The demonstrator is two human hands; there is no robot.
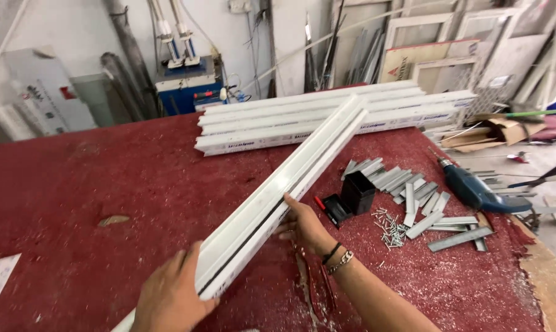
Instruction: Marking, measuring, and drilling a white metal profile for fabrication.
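Most of the frame is filled by a red workbench (75, 184), dusted with white shavings and cut off at the left and lower edges. Across its far side a stack of long white plastic bars (327, 117) is laid flat. One more white bar (278, 197), with a dark groove along its side, is held slanting from the lower left up toward the stack; its near end is hidden behind the left hand.

At the right edge a blue power drill (474, 189) is seen lying on its side, its rear partly cut off by clutter. Short grey metal strips (413, 197) are scattered beside it, with a small black box (358, 192) and a heap of screws (391, 229) just to their left.

The left hand (170, 295), at the bottom of the frame, is closed around the bar's near end. The right hand (303, 224) is pressed against the bar's underside near its middle, fingers curled beneath and mostly hidden. The background shelves and frames are too cluttered to be made out.
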